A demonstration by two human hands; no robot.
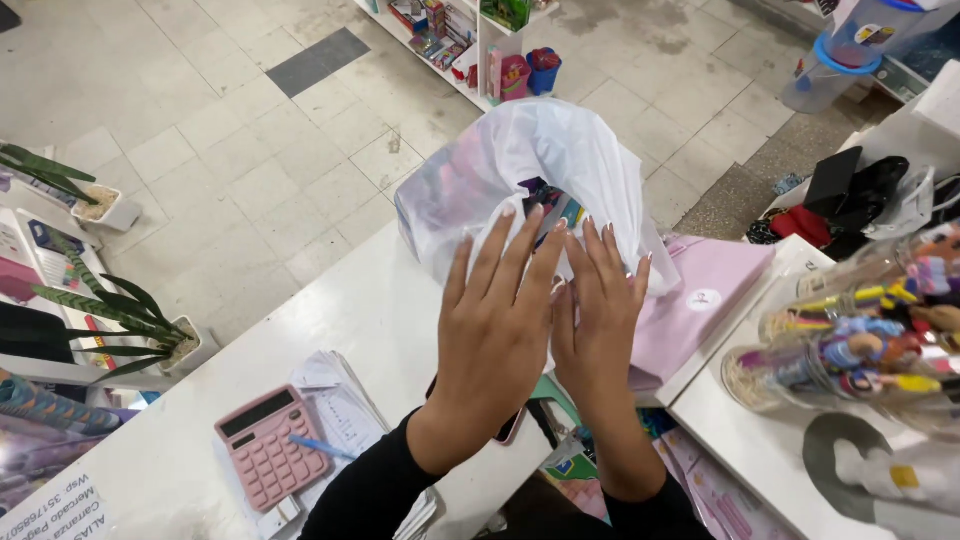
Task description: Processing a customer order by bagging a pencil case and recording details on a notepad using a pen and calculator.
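- while both palms were pressed flat, fingers spread, the left hand (495,325) and right hand (598,320) were laid side by side on a white plastic bag (500,165).
- the bag was rested on the white counter (370,310).
- a pink box (700,300) was seen just beside it, a pink calculator (268,445) nearer the left arm.

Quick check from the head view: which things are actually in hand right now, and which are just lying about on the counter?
In hand:
- white plastic bag, both palms flat on it
- left hand
- right hand
- colourful items inside the bag

Lying about:
- pink calculator
- blue pen
- paper stack
- pink box
- jar of pens
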